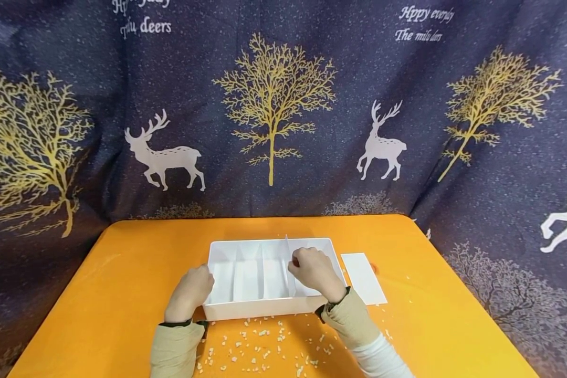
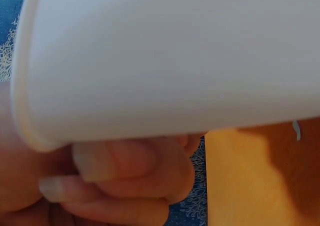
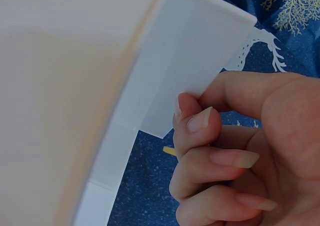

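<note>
A white divided box (image 1: 245,308) sits on the orange-covered table, two upright dividers standing inside its left half. Its left end wall is where my left hand (image 1: 195,287) grips, fingers curled at the edge. In the left wrist view the white wall fills the top and fingers (image 2: 135,161) bend beneath it. Over the right half, my right hand (image 1: 312,268) pinches a thin white divider panel (image 3: 195,41) between thumb and forefinger. That panel stands near upright in the box, its top corner rising above the back rim.
A flat white rectangular panel (image 1: 364,278) lies on the table just right of the box. Small pale crumbs (image 1: 264,333) are scattered along the front and right of the table. A dark blue curtain (image 1: 312,205) with deer and trees hangs behind the table.
</note>
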`<state>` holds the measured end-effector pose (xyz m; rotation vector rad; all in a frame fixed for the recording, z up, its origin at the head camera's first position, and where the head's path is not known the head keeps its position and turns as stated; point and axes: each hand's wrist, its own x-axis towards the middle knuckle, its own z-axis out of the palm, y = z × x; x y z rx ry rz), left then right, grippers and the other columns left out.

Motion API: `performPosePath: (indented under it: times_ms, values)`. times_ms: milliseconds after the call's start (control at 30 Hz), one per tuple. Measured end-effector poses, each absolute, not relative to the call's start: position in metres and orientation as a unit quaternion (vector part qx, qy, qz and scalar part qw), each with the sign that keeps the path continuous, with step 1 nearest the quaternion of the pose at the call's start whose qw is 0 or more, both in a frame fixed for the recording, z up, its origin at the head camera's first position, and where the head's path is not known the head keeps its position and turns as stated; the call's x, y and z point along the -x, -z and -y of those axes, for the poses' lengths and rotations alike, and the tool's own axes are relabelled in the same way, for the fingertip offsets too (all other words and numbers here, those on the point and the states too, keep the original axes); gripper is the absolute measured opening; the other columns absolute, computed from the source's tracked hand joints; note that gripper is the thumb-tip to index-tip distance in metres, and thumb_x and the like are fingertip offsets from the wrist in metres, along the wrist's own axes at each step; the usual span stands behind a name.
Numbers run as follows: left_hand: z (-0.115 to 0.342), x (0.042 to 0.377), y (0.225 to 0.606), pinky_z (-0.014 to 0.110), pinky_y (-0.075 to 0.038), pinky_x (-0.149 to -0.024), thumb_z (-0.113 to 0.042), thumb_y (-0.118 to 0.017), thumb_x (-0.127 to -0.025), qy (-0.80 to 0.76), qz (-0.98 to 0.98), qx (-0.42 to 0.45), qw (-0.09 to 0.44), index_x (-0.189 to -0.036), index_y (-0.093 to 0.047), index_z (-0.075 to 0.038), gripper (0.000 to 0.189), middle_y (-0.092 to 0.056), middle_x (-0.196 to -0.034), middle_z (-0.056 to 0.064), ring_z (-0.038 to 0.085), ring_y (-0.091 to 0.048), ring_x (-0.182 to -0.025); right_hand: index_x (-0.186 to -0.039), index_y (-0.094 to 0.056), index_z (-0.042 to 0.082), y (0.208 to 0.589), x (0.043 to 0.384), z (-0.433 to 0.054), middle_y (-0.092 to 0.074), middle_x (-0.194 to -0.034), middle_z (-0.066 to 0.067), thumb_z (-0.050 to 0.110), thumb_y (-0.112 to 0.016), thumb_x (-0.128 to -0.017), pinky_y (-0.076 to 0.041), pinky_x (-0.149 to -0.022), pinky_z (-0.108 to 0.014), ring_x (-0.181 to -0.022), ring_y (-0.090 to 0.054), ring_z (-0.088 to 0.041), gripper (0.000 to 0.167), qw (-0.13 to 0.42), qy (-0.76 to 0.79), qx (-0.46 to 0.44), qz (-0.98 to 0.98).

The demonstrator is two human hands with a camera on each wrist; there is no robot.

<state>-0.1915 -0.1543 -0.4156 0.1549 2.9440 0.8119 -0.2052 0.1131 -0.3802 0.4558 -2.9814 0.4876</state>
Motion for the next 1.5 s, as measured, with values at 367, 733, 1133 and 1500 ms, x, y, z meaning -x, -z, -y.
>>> performPosePath:
  times_ms: [367,733,1133,1500]
  values:
    - [0.1549,0.1923,0.4174,0.029,-0.041,-0.055,-0.006,-0.045,-0.098,-0.261,-0.963,-0.051,0.040,-0.111,-0.054,0.018,0.029,-0.050,-0.072,0.012,0.020,-0.048,-0.061,-0.054,-0.034,0.018,0.3799,0.2062,-0.1123,-0.023,-0.050,0.006,0.014,-0.061,-0.088,-0.019,-0.047,-0.025,-0.047,-0.022,-0.010,0.043,0.048,-0.158,-0.147,0.975]
    - [0.1549,0.1919,0.4182,0.029,-0.038,-0.052,-0.006,-0.042,-0.098,-0.266,-0.962,-0.048,0.043,-0.109,-0.055,0.018,0.029,-0.046,-0.068,0.009,0.019,-0.047,-0.058,-0.054,-0.032,0.018,0.3803,0.2058,-0.1128,-0.022,-0.050,0.007,0.014,-0.061,-0.087,-0.018,-0.046,-0.024,-0.047,-0.021,-0.009,0.044,0.062,-0.153,-0.157,0.974]
    - [0.1563,0.1956,0.4223,0.029,-0.039,-0.054,-0.006,-0.044,-0.098,-0.262,-0.963,-0.043,0.046,-0.111,-0.054,0.018,0.030,-0.049,-0.070,0.011,0.020,-0.048,-0.060,-0.054,-0.031,0.019,0.3799,0.2055,-0.1132,-0.021,-0.050,0.007,0.012,-0.061,-0.087,-0.018,-0.046,-0.024,-0.047,-0.020,-0.009,0.044,0.070,-0.159,-0.161,0.971]
    - [0.1549,0.1944,0.4221,0.028,-0.038,-0.051,-0.005,-0.044,-0.097,-0.271,-0.961,-0.040,0.036,-0.113,-0.054,0.017,0.029,-0.048,-0.069,0.011,0.019,-0.047,-0.057,-0.054,-0.031,0.019,0.3783,0.2050,-0.1140,-0.021,-0.049,0.007,0.013,-0.061,-0.086,-0.018,-0.046,-0.024,-0.047,-0.020,-0.009,0.044,0.073,-0.158,-0.161,0.971]
